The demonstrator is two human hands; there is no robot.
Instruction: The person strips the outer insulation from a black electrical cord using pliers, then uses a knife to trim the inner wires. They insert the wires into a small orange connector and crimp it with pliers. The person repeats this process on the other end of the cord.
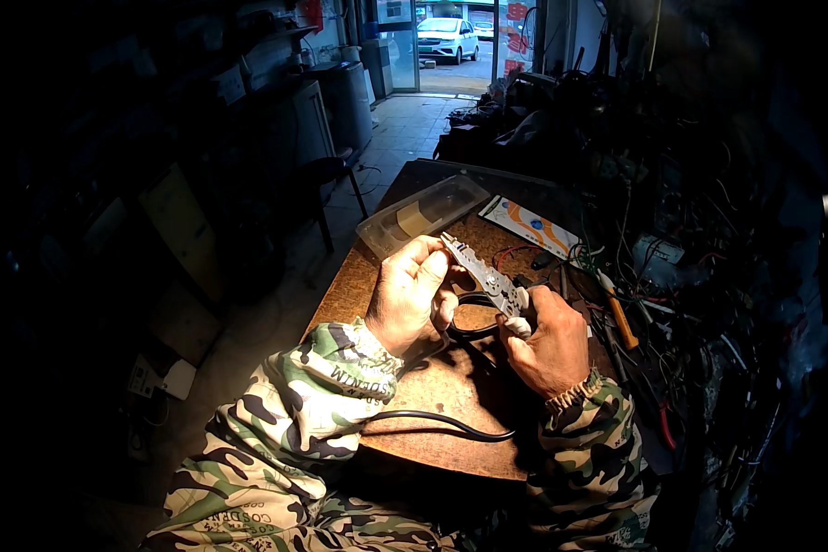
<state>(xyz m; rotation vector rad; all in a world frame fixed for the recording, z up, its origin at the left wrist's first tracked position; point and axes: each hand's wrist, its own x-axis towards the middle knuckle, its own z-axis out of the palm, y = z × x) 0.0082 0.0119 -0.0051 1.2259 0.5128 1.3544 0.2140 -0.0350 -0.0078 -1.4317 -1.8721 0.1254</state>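
Observation:
My right hand point(550, 342) is wrapped round the pale handles of a silver wire stripper point(488, 279), whose flat jaws point up and to the left. The jaw tip meets the pinched thumb and forefinger of my left hand point(412, 296). A black cable point(475, 332) loops on the table under the tool and runs to my left hand, which appears closed on it. What lies right between the left fingertips is too small and covered to make out. Another length of black cable point(451, 422) curves across the near part of the wooden table point(432, 391).
Beyond my hands lie a clear plastic box point(443, 204) and a white, orange-patterned card package point(530, 226). Wires and tools crowd the right side, among them an orange-handled tool point(621, 313) and a red handle point(666, 428). A dark stool point(326, 171) stands left of the table.

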